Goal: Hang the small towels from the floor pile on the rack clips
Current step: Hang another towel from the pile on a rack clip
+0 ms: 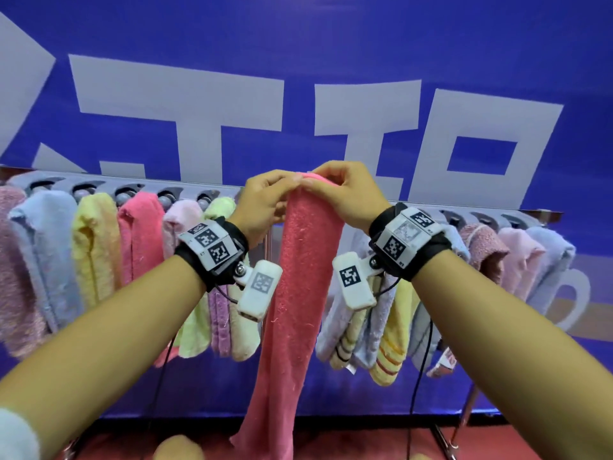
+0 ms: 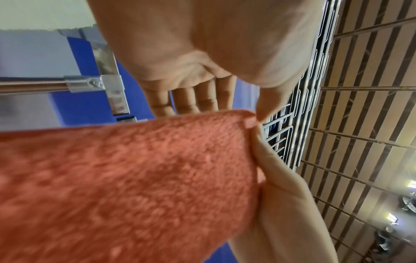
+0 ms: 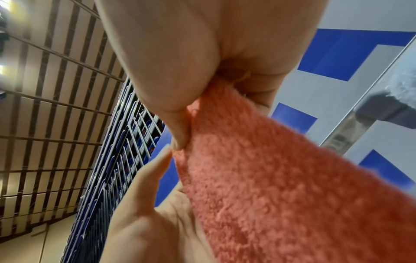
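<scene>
While both hands meet at the middle of the rack [image 1: 491,207], one coral towel [image 1: 298,293] hangs between them, its top edge raised to the rail and its tail dropping toward the red floor [image 1: 365,443]. Left hand [image 1: 262,202] pinches the top from the left side with thumb and fingers; from the left wrist view the thumb [image 2: 268,99] presses the cloth's corner while the other fingers [image 2: 184,99] lie behind it. Right hand [image 1: 345,194] pinches the same top edge from the right, thumb and fingers closed on the cloth, and the two hands touch at the fingertips. Six towels [image 1: 96,247] hang at the rack's left end: mauve, blue, yellow, pink, pale pink, pale green. On the right end at least three more [image 1: 517,260] show, with others partly hidden behind the wrists, so I cannot count them. Five grey clips [image 1: 126,194] are visible above the left group. Behind stands a blue banner [image 1: 298,44].
</scene>
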Available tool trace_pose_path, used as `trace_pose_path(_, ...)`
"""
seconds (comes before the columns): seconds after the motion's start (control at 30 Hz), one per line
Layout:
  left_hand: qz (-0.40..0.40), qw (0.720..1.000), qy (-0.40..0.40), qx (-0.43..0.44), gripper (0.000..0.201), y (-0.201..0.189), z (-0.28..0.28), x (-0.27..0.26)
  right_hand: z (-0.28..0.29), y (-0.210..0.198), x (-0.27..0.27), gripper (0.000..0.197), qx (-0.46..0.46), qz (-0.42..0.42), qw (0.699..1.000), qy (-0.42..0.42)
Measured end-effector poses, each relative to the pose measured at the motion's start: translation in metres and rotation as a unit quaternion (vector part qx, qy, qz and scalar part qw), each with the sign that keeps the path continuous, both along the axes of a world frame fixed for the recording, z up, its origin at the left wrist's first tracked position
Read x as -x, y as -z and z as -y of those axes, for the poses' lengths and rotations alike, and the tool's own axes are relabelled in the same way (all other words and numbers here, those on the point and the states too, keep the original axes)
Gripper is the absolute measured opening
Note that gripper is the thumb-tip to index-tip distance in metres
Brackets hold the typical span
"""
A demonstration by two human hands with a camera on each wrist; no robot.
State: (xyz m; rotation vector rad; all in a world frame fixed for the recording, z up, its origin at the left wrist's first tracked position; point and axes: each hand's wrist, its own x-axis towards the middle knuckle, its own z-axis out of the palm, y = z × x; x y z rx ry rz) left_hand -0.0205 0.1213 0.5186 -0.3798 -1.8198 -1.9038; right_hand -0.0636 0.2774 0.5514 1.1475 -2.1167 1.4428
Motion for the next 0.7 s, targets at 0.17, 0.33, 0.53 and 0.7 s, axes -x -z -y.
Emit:
trace_pose_path(0.17, 0.064, 0.993, 0.088, 0.053, 0.029, 0.038, -0.016, 0.002, -0.01, -0.011, -0.003, 0.01, 0.047, -0.006, 0.998, 0.037)
trace_pose_path(0.33, 0.164, 0.967, 0.13, 0.144, 0.037, 0.082, -0.022, -0.006, -0.035, -0.036, 0.002, 0.01, 0.113, -0.024, 0.989, 0.097)
trace_pose_path(0.53, 0.2, 0.96, 0.11, 0.16, 0.048, 0.088, 0.003, -0.013, -0.106, -0.045, 0.03, 0.016, 0.196, 0.0, 0.945, 0.263)
trace_pose_path(0.7, 0.157, 0.978, 0.102, 0.088, 0.039, 0.044, 0.02, -0.016, -0.157, -0.005, 0.03, 0.016, 0.04, 0.044, 0.925, 0.374)
